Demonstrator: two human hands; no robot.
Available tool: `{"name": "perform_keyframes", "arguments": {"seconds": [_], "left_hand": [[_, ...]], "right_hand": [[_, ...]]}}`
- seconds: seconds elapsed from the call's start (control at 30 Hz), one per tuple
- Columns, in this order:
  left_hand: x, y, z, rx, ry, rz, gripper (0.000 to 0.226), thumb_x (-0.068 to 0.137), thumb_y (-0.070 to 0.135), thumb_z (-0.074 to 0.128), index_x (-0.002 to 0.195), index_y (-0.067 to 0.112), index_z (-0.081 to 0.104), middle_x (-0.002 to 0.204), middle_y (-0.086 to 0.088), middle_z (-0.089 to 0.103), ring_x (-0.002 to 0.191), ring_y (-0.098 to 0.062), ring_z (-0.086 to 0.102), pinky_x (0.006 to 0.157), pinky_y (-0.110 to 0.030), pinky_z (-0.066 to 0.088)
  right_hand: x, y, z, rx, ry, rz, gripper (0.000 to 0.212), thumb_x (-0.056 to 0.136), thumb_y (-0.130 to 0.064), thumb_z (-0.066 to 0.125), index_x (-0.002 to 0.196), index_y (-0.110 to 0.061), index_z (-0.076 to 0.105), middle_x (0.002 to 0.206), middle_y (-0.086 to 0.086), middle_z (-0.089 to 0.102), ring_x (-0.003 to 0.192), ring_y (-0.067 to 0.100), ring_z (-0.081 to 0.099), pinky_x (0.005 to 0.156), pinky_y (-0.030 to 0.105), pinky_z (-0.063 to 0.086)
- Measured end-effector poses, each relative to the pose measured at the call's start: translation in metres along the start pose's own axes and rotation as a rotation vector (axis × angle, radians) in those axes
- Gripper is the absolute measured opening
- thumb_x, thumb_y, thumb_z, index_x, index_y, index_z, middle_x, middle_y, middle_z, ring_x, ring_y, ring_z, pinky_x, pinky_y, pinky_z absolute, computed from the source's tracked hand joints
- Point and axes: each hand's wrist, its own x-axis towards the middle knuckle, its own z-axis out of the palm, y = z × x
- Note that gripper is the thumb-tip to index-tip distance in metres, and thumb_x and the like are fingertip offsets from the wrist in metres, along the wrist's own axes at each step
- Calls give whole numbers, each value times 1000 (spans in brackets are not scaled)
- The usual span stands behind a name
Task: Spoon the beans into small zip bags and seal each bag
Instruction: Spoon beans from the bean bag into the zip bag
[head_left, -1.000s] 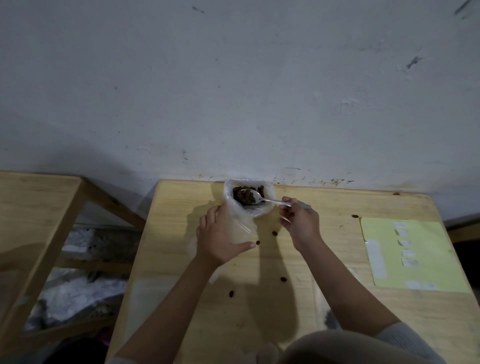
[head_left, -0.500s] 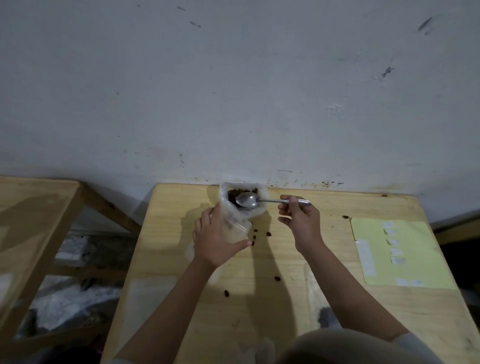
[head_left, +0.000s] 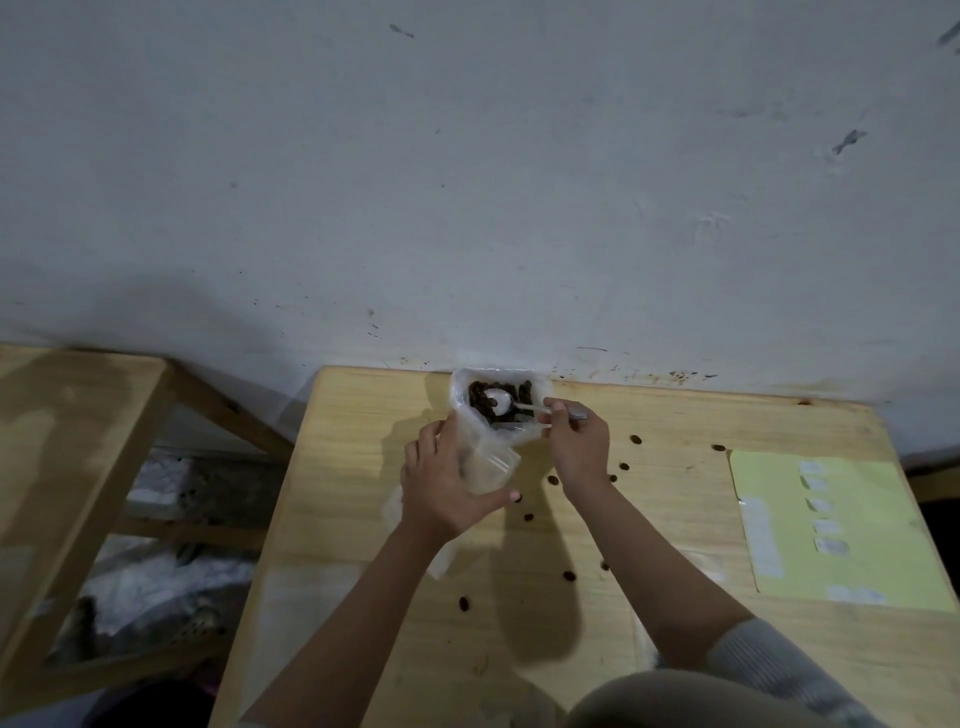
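A clear plastic bag of dark beans (head_left: 498, 397) stands open at the far edge of the wooden table (head_left: 363, 519), against the wall. My right hand (head_left: 579, 441) grips a metal spoon (head_left: 506, 402) by its handle, and the bowl of the spoon sits down among the beans. My left hand (head_left: 447, 486) holds a small clear zip bag (head_left: 488, 467) upright just in front of the bean bag, its mouth facing up. Several loose beans (head_left: 569, 574) lie scattered on the table around both hands.
A pale green sheet (head_left: 852, 519) with white labels lies at the right of the table. Another wooden table frame (head_left: 78, 441) stands to the left, with crumpled plastic under it. A grey wall rises right behind the table.
The spoon was held level above the bean bag's mouth half a second ago; now its bowl is lowered into the beans. My left hand keeps the zip bag in the same place.
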Motion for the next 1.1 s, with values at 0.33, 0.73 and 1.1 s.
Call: {"name": "perform_keyframes", "arguments": {"seconds": [0.33, 0.73, 1.1], "left_hand": [[3, 0, 2, 6, 14, 23, 124, 50, 73, 73, 148, 25, 15, 141, 2, 27, 124, -22, 27, 104, -41, 32], [-5, 0, -5, -4, 47, 13, 124, 50, 71, 75, 149, 25, 14, 143, 2, 25, 127, -22, 24, 106, -44, 31], [-13, 5, -2, -48, 69, 15, 124, 51, 71, 75, 149, 26, 13, 142, 4, 24, 126, -20, 23, 106, -42, 32]], "right_hand": [[0, -7, -6, 264, 44, 260, 24, 97, -15, 48, 90, -10, 70, 75, 3, 67, 67, 13, 59, 64, 29, 47], [-27, -28, -55, 260, -95, 42, 26, 97, -15, 47, 84, -13, 70, 73, 4, 63, 71, 14, 56, 66, 31, 48], [-26, -26, -53, 154, -27, -66, 25, 98, -17, 47, 85, -20, 68, 75, -1, 64, 72, 8, 58, 68, 30, 50]]}}
